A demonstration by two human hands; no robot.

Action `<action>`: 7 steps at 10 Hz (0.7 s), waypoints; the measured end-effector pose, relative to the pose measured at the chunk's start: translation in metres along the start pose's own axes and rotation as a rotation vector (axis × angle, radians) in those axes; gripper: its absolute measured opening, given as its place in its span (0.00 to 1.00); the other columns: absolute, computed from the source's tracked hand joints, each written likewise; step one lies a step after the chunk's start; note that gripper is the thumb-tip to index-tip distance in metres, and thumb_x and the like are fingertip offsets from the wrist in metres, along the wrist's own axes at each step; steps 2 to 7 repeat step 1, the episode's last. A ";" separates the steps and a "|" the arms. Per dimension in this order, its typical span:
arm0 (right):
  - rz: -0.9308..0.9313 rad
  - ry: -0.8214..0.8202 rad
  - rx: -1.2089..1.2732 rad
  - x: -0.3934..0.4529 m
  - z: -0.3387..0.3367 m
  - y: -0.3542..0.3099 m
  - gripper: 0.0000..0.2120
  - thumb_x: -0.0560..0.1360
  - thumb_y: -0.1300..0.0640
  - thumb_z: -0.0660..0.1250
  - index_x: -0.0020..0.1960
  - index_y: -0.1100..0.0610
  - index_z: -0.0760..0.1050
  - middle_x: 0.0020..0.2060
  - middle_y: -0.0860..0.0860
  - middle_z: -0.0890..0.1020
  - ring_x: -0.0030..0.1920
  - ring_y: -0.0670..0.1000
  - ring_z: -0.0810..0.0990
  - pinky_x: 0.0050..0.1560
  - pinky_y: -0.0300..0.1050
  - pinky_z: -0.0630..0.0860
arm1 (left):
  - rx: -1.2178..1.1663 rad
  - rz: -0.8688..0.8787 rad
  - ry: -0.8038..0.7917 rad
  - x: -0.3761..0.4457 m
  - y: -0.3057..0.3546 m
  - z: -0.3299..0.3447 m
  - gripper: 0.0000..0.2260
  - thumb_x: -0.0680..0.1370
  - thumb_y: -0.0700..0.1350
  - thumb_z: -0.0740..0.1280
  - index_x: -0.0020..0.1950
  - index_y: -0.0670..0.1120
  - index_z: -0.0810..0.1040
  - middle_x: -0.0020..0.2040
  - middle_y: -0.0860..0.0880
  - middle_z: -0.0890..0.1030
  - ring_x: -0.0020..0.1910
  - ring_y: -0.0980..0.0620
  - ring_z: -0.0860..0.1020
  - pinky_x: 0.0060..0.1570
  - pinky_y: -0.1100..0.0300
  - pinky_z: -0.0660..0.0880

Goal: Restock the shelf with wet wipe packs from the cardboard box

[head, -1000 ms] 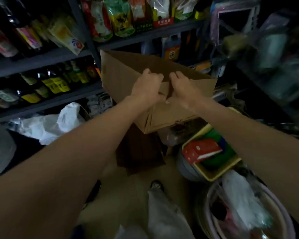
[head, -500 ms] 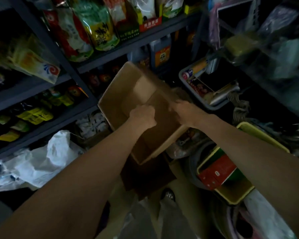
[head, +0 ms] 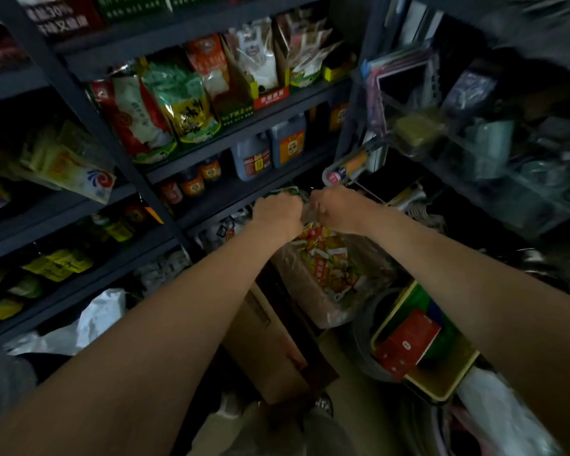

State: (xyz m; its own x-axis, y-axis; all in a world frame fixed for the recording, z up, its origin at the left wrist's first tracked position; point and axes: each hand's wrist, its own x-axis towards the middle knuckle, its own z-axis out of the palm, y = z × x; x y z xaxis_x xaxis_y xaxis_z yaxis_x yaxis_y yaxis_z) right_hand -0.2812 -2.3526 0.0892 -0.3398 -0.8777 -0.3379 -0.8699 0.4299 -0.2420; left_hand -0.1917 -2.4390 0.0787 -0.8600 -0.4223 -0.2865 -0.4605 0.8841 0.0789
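Observation:
Both my hands are closed on the top of a clear plastic bag (head: 334,274) filled with red and yellow sachets, in front of the lower shelf. My left hand (head: 277,215) grips the bag's bunched top from the left. My right hand (head: 339,209) grips it from the right, close beside the other. A cardboard box (head: 270,350) stands on the floor below my left forearm, partly hidden by it. No wet wipe packs can be made out. The dark metal shelf (head: 244,126) rises behind, stocked with food bags and sauce bottles.
A yellow basket (head: 441,390) with a red box (head: 408,340) sits at the right on the floor. A white plastic bag (head: 96,317) lies at the lower left. Another white bag (head: 500,416) lies at bottom right. A second rack (head: 474,126) of household goods stands at the right.
The cardboard box I held up in both hands is now on the floor. My hands have moved to the sachet-filled plastic bag and closed on its top.

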 end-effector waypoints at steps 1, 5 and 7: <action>0.000 0.045 0.061 -0.024 -0.022 -0.007 0.10 0.77 0.63 0.58 0.53 0.65 0.75 0.49 0.60 0.79 0.53 0.58 0.77 0.44 0.47 0.71 | -0.162 0.090 0.031 -0.007 0.009 -0.020 0.10 0.78 0.46 0.61 0.56 0.42 0.74 0.55 0.44 0.77 0.54 0.43 0.77 0.42 0.57 0.69; 0.000 0.045 0.061 -0.024 -0.022 -0.007 0.10 0.77 0.63 0.58 0.53 0.65 0.75 0.49 0.60 0.79 0.53 0.58 0.77 0.44 0.47 0.71 | -0.162 0.090 0.031 -0.007 0.009 -0.020 0.10 0.78 0.46 0.61 0.56 0.42 0.74 0.55 0.44 0.77 0.54 0.43 0.77 0.42 0.57 0.69; 0.000 0.045 0.061 -0.024 -0.022 -0.007 0.10 0.77 0.63 0.58 0.53 0.65 0.75 0.49 0.60 0.79 0.53 0.58 0.77 0.44 0.47 0.71 | -0.162 0.090 0.031 -0.007 0.009 -0.020 0.10 0.78 0.46 0.61 0.56 0.42 0.74 0.55 0.44 0.77 0.54 0.43 0.77 0.42 0.57 0.69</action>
